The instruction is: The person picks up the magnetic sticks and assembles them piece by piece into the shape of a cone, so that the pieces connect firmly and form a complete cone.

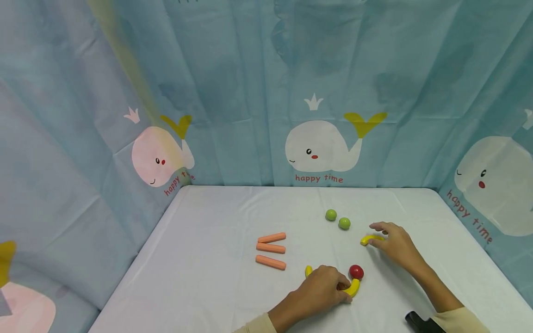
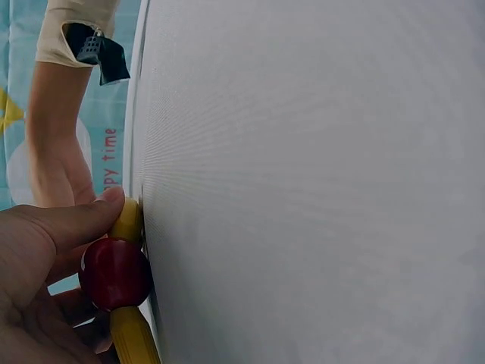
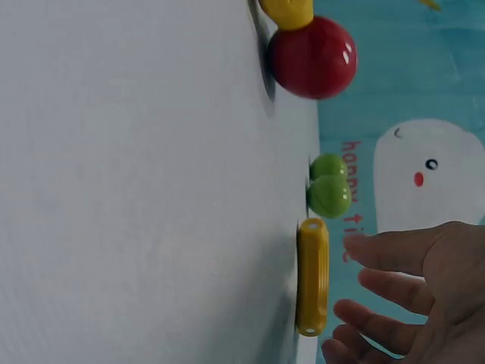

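Left grip (image 1: pixel 322 286): pinching the near banana (image 1: pixel 353 288) beside the red ball (image 1: pixel 356 272), which we could knock rolling by lifting sideways.
Right grip (image 1: pixel 397 245): wide at the far banana (image 1: pixel 367 240) on the worktop (image 1: pixel 208 245); closing off-centre, we could push it away.

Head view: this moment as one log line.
left hand: pinching glossy yellow crescent | near: glossy red ball | right hand: beside second glossy yellow crescent
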A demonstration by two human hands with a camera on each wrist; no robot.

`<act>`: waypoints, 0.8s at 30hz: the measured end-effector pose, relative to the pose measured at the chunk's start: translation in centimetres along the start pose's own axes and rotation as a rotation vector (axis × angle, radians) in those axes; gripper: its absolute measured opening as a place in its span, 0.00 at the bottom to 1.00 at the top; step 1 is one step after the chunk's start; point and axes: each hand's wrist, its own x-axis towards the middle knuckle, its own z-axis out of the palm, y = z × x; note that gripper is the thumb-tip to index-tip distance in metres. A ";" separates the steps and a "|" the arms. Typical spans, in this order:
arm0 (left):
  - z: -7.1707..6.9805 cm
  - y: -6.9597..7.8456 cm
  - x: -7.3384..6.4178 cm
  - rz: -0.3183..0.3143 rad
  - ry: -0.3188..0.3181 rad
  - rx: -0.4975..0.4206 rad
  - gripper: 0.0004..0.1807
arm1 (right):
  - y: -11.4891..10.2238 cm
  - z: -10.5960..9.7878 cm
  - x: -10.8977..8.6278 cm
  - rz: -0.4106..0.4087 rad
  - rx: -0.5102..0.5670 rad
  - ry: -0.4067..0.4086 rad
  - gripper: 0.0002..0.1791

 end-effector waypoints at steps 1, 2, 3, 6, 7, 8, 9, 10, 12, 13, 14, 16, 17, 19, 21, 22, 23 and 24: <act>0.0 0.0 0.0 0.003 0.002 -0.001 0.14 | 0.2 0.0 0.1 0.008 -0.001 -0.006 0.25; 0.1 -0.1 0.0 0.006 0.003 -0.001 0.14 | 0.3 0.0 0.2 0.016 -0.003 -0.013 0.25; 0.1 -0.1 0.0 0.007 0.004 0.000 0.14 | 0.4 -0.1 0.3 0.022 -0.003 -0.019 0.25; 0.1 -0.1 -0.1 0.008 0.004 -0.004 0.14 | 0.7 -0.1 0.6 0.048 0.000 -0.043 0.23; 0.1 -0.1 -0.1 0.009 0.003 -0.007 0.14 | 0.8 -0.1 0.6 0.057 0.001 -0.051 0.23; 0.1 -0.1 -0.1 0.010 0.003 -0.010 0.14 | 0.8 -0.1 0.7 0.064 0.003 -0.057 0.22; 0.1 -0.1 -0.1 0.010 0.002 -0.014 0.14 | 0.8 -0.1 0.7 0.070 0.007 -0.062 0.21; 0.0 -0.1 -0.1 0.013 0.001 -0.018 0.14 | 0.8 -0.1 0.7 0.074 0.010 -0.067 0.20; 0.0 -0.2 -0.1 0.016 0.000 -0.028 0.14 | 0.9 -0.2 0.8 0.075 0.014 -0.072 0.20; -0.1 -0.2 -0.1 0.015 -0.002 -0.036 0.14 | 0.9 -0.2 0.8 0.074 0.016 -0.073 0.19; -0.1 -0.2 -0.1 0.013 -0.004 -0.043 0.15 | 0.9 -0.2 0.9 0.072 0.018 -0.076 0.19; -0.1 -0.2 -0.1 0.008 -0.009 -0.060 0.15 | 1.0 -0.2 0.9 0.068 0.021 -0.082 0.18; -0.2 -0.2 -0.1 0.007 -0.010 -0.065 0.15 | 1.1 -0.2 0.9 0.068 0.022 -0.086 0.18; -0.2 -0.2 -0.1 0.000 -0.012 -0.077 0.15 | 1.1 -0.1 1.0 0.069 0.022 -0.093 0.17; -0.2 -0.2 -0.1 -0.001 -0.010 -0.081 0.15 | 1.2 -0.1 1.0 0.069 0.023 -0.104 0.16; -0.2 -0.2 -0.1 0.001 -0.008 -0.081 0.15 | 1.2 -0.1 1.0 0.068 0.025 -0.109 0.16; -0.2 -0.2 -0.1 0.003 -0.005 -0.083 0.14 | 1.2 -0.1 1.0 0.069 0.026 -0.112 0.16; -0.2 -0.3 -0.1 0.005 -0.004 -0.087 0.14 | 1.2 -0.1 0.9 0.069 0.028 -0.116 0.15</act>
